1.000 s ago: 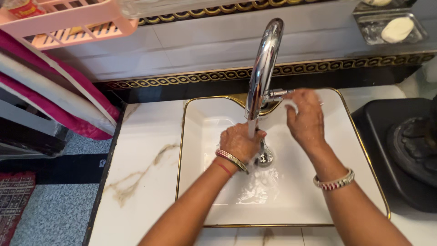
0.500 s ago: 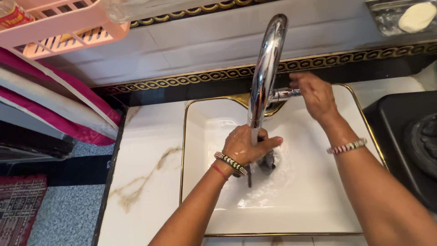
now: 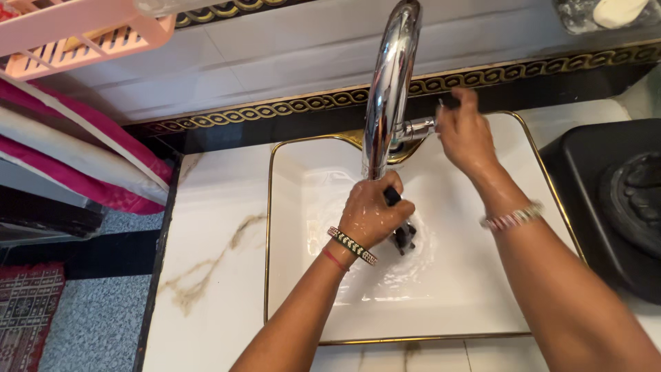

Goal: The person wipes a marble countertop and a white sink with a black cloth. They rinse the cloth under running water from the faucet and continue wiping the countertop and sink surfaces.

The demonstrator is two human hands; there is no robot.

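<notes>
Head view: left hand [image 3: 372, 210] is clenching a dark, handle-like item [image 3: 391, 196] under the tap [image 3: 387, 89], over the sink [image 3: 303, 207] drain. Right hand [image 3: 465, 134] is gripping the lever [image 3: 416, 128]. Rinsing step, apparently; next move calls for a careful lever adjustment.

Basin [image 3: 296, 207] set into counter [image 3: 206, 275], tap [image 3: 385, 89] rising at its rear edge, lever [image 3: 416, 128] projecting to the right of the spout. Left hand [image 3: 372, 213] inside basin below spout, over drain [image 3: 405, 238]; right hand [image 3: 465, 134] at lever. Rack [image 3: 76, 34] on wall upper left, soap dish [image 3: 613, 12] upper right, appliance [image 3: 613, 200] on counter right of basin.
</notes>
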